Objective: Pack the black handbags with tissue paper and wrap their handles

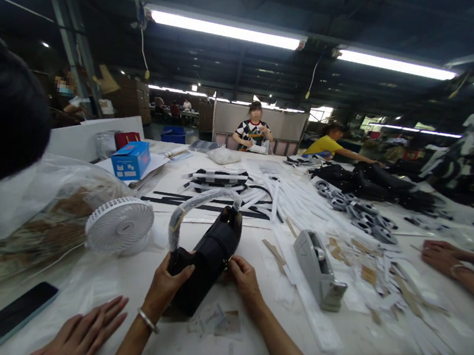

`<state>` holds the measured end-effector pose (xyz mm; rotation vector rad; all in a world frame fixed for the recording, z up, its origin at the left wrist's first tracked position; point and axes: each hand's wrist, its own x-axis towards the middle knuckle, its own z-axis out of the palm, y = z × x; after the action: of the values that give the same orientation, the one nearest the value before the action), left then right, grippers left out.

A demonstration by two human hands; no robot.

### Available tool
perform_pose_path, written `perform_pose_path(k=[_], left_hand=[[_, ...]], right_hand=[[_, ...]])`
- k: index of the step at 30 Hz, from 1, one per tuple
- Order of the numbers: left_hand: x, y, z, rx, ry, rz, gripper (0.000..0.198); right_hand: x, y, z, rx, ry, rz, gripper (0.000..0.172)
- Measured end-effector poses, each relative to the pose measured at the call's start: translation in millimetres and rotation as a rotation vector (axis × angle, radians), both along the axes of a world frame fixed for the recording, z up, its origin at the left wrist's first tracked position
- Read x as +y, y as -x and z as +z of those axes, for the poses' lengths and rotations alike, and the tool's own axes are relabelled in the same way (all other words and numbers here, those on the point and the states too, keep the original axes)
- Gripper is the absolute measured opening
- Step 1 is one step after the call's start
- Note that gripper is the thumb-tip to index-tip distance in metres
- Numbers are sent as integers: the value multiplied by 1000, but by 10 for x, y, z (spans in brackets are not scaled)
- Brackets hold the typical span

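A black handbag [212, 250] lies tilted on the white table in front of me, its curved handle [177, 216] wrapped in clear plastic. My left hand [167, 282], with a silver bracelet at the wrist, grips the bag's near left side, thumb on top. At the right side, my right hand [247, 281] pinches the bag's edge by a small gold-coloured metal fitting [227, 262]. The fingertips partly hide that fitting. Small clear plastic scraps and a brown paper piece [229, 323] lie just below the bag.
A co-worker's hand [88, 327] rests at my left, near a phone [9, 316]. A white fan [120, 225] and blue box [131, 160] stand left. Right are a grey tape dispenser [318, 270], paper scraps and another person's hands [440, 256]. White strips [278, 197] and black bags [376, 181] lie beyond.
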<state>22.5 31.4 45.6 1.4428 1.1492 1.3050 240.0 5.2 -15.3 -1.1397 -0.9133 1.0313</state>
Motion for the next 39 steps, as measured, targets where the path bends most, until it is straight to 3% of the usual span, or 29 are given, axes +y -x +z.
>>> perform_pose_path(k=[6,11,15,20,27,39], left_hand=[[-13,-49,34,0,-9,1,25],[-45,-11,94,59,-32,-68,33],[-29,12,66,75,-8,-65,40],[-27,19,46,56,-32,-66,34],[51,61,18,15,28,-80,28],[29,56,73,19,69,-53,32]], right_hand=[[-28,40,22,-117,-53,-60,38],[-37,42,20,-112,3,-60,36],[-58,14,30,-68,59,-24,34],[-125,-46,109,-28,73,65,38],[-163,-115,112,198,74,172,42],[-37,12,141,-36,66,24,41]])
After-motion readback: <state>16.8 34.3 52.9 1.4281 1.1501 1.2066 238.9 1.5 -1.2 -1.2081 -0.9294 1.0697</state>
